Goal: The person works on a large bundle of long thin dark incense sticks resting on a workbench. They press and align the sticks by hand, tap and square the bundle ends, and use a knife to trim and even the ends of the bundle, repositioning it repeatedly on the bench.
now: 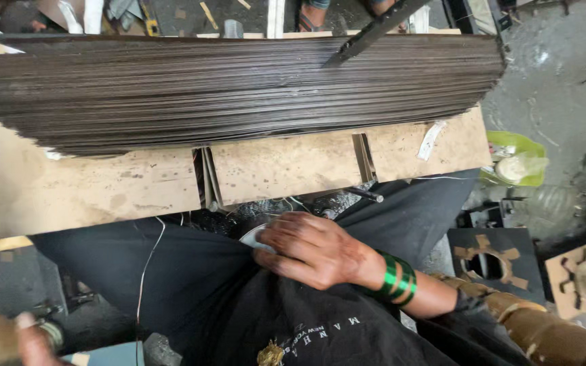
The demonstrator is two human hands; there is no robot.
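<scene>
The right hand (313, 252) is closing its grip on a small pale disc (252, 236) over the lap, just below the surface (103, 190); loosening fingers risk dropping it, while the leaning stack of dark sheets (239, 88) above may slide

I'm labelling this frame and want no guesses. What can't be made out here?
Head view only:
- Pale thing under the right hand: mostly covered by the fingers, kind unclear.
- Left hand: blurred and cut by the bottom edge, grip unreadable.
- Stack of dark sheets: too fine to count.
</scene>
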